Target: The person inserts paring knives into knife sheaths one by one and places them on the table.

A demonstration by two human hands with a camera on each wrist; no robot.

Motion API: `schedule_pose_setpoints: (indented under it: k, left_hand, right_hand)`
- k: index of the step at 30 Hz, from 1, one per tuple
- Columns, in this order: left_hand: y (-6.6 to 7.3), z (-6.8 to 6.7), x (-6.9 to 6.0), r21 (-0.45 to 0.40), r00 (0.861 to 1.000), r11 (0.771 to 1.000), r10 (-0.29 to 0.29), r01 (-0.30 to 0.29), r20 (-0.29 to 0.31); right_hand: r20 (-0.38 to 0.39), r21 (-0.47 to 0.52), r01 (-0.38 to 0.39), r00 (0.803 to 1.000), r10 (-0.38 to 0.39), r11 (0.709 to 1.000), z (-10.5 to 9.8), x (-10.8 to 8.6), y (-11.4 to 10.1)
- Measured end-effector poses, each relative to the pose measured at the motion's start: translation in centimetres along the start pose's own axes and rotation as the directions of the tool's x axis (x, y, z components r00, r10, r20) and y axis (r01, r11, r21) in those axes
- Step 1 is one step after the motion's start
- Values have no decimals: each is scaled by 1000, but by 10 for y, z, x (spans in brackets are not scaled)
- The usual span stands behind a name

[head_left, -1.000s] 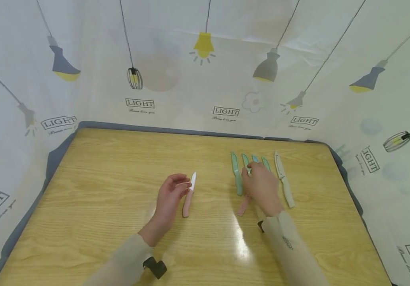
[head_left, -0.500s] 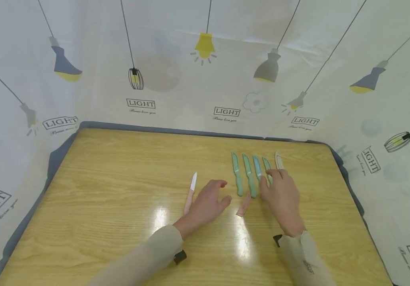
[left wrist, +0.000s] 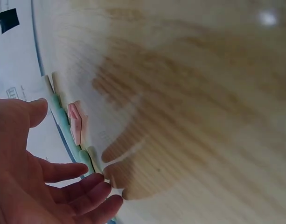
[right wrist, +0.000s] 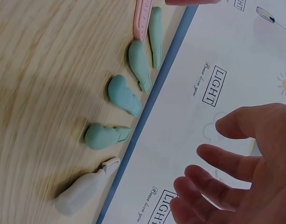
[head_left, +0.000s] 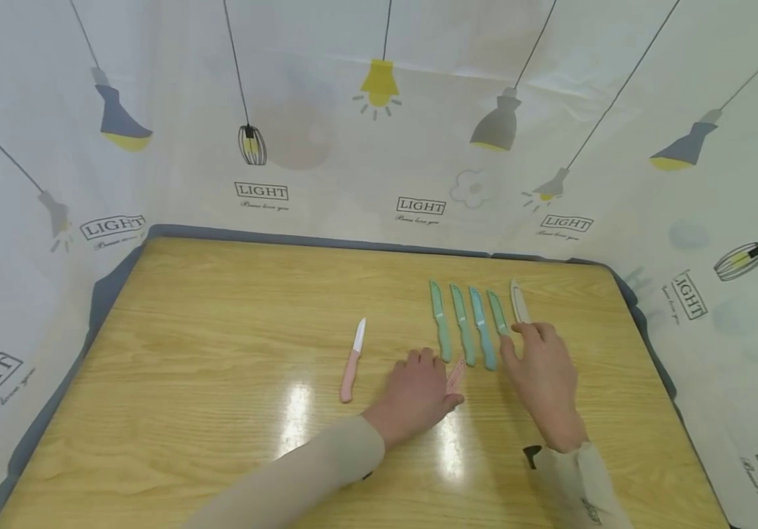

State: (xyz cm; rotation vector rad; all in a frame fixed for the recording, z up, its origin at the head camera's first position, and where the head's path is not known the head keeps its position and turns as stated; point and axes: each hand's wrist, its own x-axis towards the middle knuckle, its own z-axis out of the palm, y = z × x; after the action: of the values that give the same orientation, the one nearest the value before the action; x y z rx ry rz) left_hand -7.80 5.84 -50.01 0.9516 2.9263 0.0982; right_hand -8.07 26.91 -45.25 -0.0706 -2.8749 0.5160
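Note:
My left hand, fingers loosely bent, hovers beside a pink knife sheath and partly covers it in the head view. In the left wrist view the palm and fingers hold nothing, and the pink sheath lies just past them. My right hand is over the handles of a green knife and a white knife. Its relaxed fingers are off the knives in the right wrist view. Left of these lie a blue knife and two green knives, all sheathed.
An unsheathed pink-handled knife with a white blade lies alone left of the row, blade pointing away. The wooden table has a grey-blue edge against a lamp-patterned cloth on three sides.
My left hand has moved right from beside the pink-handled knife to the pink sheath. My right hand has moved right along the row, uncovering the second green knife and the blue one.

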Motion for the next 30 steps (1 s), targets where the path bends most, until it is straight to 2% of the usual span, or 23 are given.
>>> schedule_pose_setpoints:
  k: [5, 10, 13, 19, 25, 30]
  left_hand:
    - [10, 2, 11, 88, 999, 996, 0, -4, 52]
    - [16, 3, 15, 184, 999, 983, 22, -30, 48]
    - [18, 3, 15, 213, 998, 976, 44, -51, 37]
    - [19, 4, 14, 213, 997, 974, 73, -73, 5]
    - [18, 5, 12, 188, 999, 981, 48, -45, -10]
    - [17, 4, 11, 170, 999, 984, 47, -47, 1]
  right_hand:
    - [23, -13, -25, 999, 25, 1000, -4, 1, 5]
    - [20, -7, -39, 999, 39, 999, -5, 0, 10]
    - [0, -5, -31, 1000, 31, 1000, -5, 0, 12]
    - [-8, -9, -32, 999, 32, 999, -4, 1, 12]
    - [-20, -15, -22, 1000, 21, 1000, -3, 1, 12]
    - [-41, -12, -8, 999, 7, 1000, -2, 0, 13]
